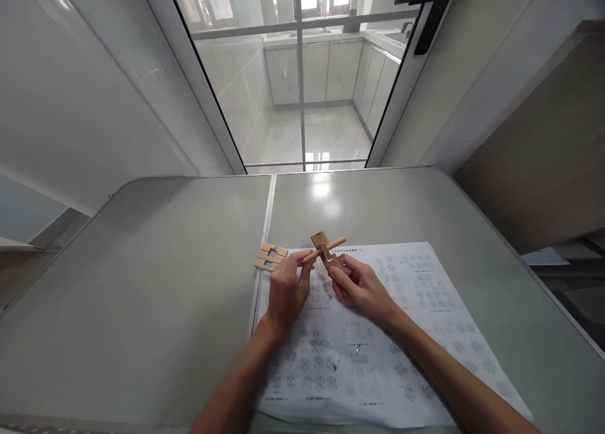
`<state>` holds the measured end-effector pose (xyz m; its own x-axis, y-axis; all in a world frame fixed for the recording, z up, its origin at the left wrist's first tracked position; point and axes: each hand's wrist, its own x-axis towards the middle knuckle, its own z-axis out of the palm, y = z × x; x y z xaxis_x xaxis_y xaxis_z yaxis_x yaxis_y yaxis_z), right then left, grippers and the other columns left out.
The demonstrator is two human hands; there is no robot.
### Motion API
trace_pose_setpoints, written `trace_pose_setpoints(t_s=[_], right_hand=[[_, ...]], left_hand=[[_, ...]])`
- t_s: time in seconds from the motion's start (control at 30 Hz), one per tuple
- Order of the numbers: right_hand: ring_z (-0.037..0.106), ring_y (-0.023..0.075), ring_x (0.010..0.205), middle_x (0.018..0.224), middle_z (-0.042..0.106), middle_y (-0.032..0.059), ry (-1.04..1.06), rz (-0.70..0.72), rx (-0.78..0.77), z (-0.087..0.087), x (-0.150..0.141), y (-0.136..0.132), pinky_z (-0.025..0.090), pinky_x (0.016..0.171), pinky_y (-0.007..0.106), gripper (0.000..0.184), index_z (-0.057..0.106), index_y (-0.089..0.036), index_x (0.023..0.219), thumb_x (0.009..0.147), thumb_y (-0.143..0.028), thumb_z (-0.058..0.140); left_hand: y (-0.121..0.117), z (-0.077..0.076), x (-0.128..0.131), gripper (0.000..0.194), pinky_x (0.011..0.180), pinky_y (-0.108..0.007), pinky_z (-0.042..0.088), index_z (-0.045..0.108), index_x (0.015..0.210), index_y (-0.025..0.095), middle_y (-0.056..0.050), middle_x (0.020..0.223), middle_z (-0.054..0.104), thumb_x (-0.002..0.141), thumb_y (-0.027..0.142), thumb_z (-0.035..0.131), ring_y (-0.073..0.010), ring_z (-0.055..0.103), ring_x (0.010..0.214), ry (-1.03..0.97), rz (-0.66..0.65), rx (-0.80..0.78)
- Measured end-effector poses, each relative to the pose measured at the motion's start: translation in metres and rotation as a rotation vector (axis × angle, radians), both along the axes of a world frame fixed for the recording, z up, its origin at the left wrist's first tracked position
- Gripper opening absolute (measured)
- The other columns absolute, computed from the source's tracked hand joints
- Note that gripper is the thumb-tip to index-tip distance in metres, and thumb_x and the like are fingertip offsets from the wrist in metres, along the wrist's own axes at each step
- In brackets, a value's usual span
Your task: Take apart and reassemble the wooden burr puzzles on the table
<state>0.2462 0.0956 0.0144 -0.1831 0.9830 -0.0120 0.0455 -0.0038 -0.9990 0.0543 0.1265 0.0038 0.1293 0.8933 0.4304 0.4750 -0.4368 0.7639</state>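
Observation:
My right hand [357, 284] pinches the lower end of a flat notched wooden puzzle piece [320, 237], which tilts up to the left over the paper. Across it lies a thin round wooden stick [337, 243], its near end pinched in the fingertips of my left hand [289, 288]. The stick crosses at the notch of the flat piece; whether it passes through or only rests there I cannot tell. Just beyond my left hand several notched wooden pieces [270, 257] lie together on the table, partly hidden by my knuckles.
A large printed sheet [425, 283] with rows of small diagrams lies beneath my hands. The grey folding table [155, 295] has a metal seam [269, 210] running down it. Past the far edge stands a glazed door [302, 94] with a black handle [428, 18].

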Motion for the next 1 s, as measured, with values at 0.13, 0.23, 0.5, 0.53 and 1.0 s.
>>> trace_pose_setpoints(t_s=[0.13, 0.23, 0.5, 0.53, 1.0], right_hand=[[0.045, 0.0128, 0.050, 0.057, 0.058, -0.0037, 0.002, -0.005, 0.012, -0.001, -0.001, -0.001, 0.034, 0.050, 0.026, 0.042, 0.049, -0.024, 0.081, 0.106, -0.057, 0.057], [0.044, 0.0125, 0.049, 0.057, 0.057, -0.0045, 0.023, 0.000, -0.003, -0.004, -0.001, 0.000, 0.034, 0.049, 0.026, 0.041, 0.050, -0.025, 0.083, 0.106, -0.057, 0.057], [0.046, 0.0111, 0.051, 0.065, 0.060, -0.0042, 0.124, 0.014, -0.048, -0.005, -0.002, 0.001, 0.036, 0.049, 0.025, 0.038, 0.052, -0.023, 0.087, 0.104, -0.056, 0.062], [0.046, 0.0110, 0.052, 0.067, 0.060, -0.0039, 0.144, 0.017, -0.052, -0.005, -0.002, 0.001, 0.037, 0.050, 0.025, 0.036, 0.054, -0.023, 0.090, 0.103, -0.055, 0.063], [0.066, 0.0185, 0.084, 0.140, 0.058, 0.0097, 0.324, -0.019, -0.021, -0.018, 0.002, 0.006, 0.060, 0.071, 0.037, 0.070, 0.027, -0.039, 0.147, 0.096, -0.058, 0.072]], left_hand=[[0.001, -0.001, 0.001, 0.017, 0.087, -0.036, 0.058, 0.072, 0.116, 0.025, -0.005, 0.094, 0.081, 0.104, 0.028, 0.062, -0.0224, 0.079, 0.086, 0.010, -0.009, 0.010], [0.001, -0.003, 0.002, 0.015, 0.086, -0.036, 0.059, 0.072, 0.114, 0.024, -0.005, 0.097, 0.082, 0.104, 0.030, 0.062, -0.0217, 0.079, 0.084, 0.019, 0.004, 0.010], [0.001, -0.001, 0.002, 0.013, 0.083, -0.031, 0.059, 0.069, 0.115, 0.023, -0.004, 0.096, 0.082, 0.105, 0.028, 0.061, -0.0183, 0.078, 0.080, 0.020, -0.007, 0.043], [0.001, -0.001, 0.002, 0.013, 0.082, -0.031, 0.059, 0.069, 0.115, 0.023, -0.003, 0.095, 0.081, 0.105, 0.027, 0.061, -0.0180, 0.078, 0.080, 0.021, -0.007, 0.050], [-0.002, 0.000, 0.003, 0.014, 0.085, -0.032, 0.061, 0.069, 0.114, 0.023, -0.004, 0.103, 0.083, 0.105, 0.017, 0.061, -0.0189, 0.080, 0.090, 0.134, -0.082, 0.253]])
